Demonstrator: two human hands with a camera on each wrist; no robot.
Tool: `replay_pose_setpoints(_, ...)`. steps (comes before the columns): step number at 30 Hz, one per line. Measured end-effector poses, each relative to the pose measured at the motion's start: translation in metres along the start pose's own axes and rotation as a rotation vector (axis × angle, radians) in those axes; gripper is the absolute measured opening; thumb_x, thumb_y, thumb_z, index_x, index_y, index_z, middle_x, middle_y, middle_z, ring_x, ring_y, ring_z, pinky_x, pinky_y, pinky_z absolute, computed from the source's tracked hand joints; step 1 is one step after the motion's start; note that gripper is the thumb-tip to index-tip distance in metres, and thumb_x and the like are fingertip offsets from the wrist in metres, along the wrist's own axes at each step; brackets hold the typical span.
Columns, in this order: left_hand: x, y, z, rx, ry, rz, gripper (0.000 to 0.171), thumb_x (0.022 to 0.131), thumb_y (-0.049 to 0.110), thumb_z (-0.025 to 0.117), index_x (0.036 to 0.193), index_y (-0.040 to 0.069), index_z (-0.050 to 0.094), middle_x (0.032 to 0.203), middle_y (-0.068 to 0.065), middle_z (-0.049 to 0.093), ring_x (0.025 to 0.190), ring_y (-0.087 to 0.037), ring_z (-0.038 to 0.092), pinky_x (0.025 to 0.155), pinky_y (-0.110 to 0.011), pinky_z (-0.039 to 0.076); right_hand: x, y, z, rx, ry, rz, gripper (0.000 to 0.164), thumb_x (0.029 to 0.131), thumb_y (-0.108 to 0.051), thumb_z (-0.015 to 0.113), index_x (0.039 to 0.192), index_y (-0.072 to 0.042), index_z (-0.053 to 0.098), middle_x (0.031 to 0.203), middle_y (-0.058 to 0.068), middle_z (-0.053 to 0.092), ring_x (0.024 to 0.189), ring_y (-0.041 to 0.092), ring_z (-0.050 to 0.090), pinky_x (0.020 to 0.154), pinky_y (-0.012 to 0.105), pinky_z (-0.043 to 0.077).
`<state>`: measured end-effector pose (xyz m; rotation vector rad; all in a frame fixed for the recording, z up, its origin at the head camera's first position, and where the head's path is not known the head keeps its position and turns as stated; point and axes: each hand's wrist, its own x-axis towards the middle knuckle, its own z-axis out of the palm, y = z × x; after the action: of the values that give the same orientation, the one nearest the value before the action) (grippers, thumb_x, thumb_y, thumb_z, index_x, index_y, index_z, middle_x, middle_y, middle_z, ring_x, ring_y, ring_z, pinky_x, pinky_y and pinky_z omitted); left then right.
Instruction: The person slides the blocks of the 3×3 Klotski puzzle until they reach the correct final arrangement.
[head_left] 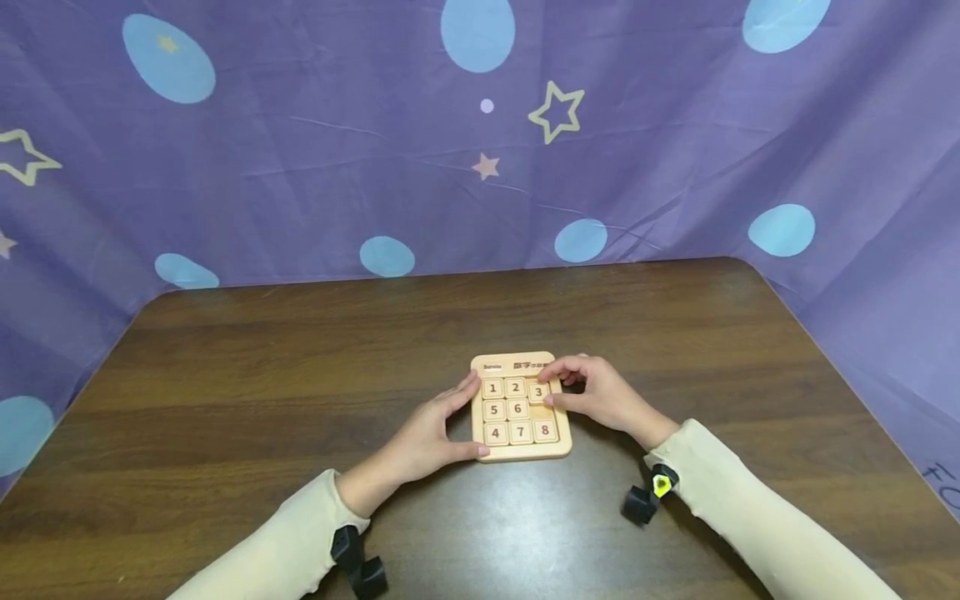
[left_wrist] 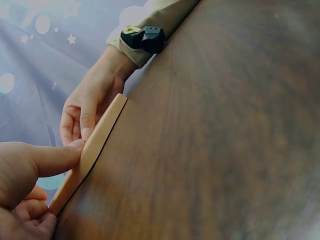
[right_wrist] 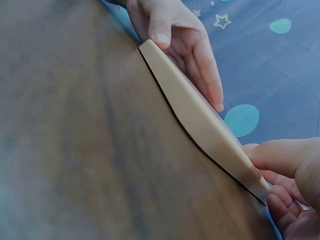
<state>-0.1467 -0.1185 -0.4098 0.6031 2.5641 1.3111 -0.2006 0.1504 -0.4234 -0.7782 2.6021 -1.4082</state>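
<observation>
Number board (head_left: 522, 454) lies flat on the worktop (head_left: 262, 375), well short of the far edge, a touch nearer the right edge than the left; its long axis runs roughly from far edge to near edge. Right hand (head_left: 597, 393) comes in from the worktop's right side, grip closed on the 3 tile (head_left: 538, 392): forefinger at the tile's far edge, thumb by its near right corner. Left hand (head_left: 429, 432) on the opposite side, grip clamped on the board, fingers along its left edge, thumb at the near left corner. Key relation, as I judge it: gap (head_left: 541, 412) directly nearward of the 3 tile, in the same column, between it and the 8 tile (head_left: 545, 431), with the 6 tile (head_left: 517, 408) to its left. Tile sits slightly below its row, so it seems partway over the gap. Right hand much the nearer; a straight line along the board's long axis, no sideways shift called for.
</observation>
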Motion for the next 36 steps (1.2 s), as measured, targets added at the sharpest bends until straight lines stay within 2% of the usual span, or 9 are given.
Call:
replay_pose_setpoints(7,0.001,0.001,0.000,-0.001,-0.003,0.007,0.088,0.071,0.017,0.082,0.143,-0.001,0.034,0.152,-0.009,0.027,0.139,-0.029,0.026,0.113,-0.045,0.021,0.003,0.003,-0.001,0.030,0.002,-0.003,0.024,0.077,-0.010,0.076,0.100,-0.008,0.070,0.099,0.002,0.068,0.086,0.016,0.054,0.077,0.025,0.047)
replay_pose_setpoints(24,0.003,0.002,-0.001,0.012,0.003,0.013,0.087,0.071,0.017,0.082,0.143,-0.001,0.034,0.152,-0.009,0.027,0.139,-0.029,0.026,0.113,-0.044,0.021,0.005,0.000,0.000,0.033,0.080,0.019,0.022,0.076,-0.008,0.077,0.097,-0.009,0.071,0.092,0.002,0.068,0.084,0.018,0.056,0.076,0.027,0.047)
replay_pose_setpoints(36,0.001,0.001,0.000,0.003,-0.002,0.007,0.088,0.072,0.018,0.081,0.143,-0.001,0.034,0.152,-0.010,0.027,0.139,-0.028,0.026,0.113,-0.045,0.021,-0.007,-0.011,0.018,0.128,0.119,0.003,0.021,0.075,-0.011,0.077,0.095,-0.009,0.072,0.087,0.001,0.067,0.080,0.016,0.054,0.072,0.024,0.045)
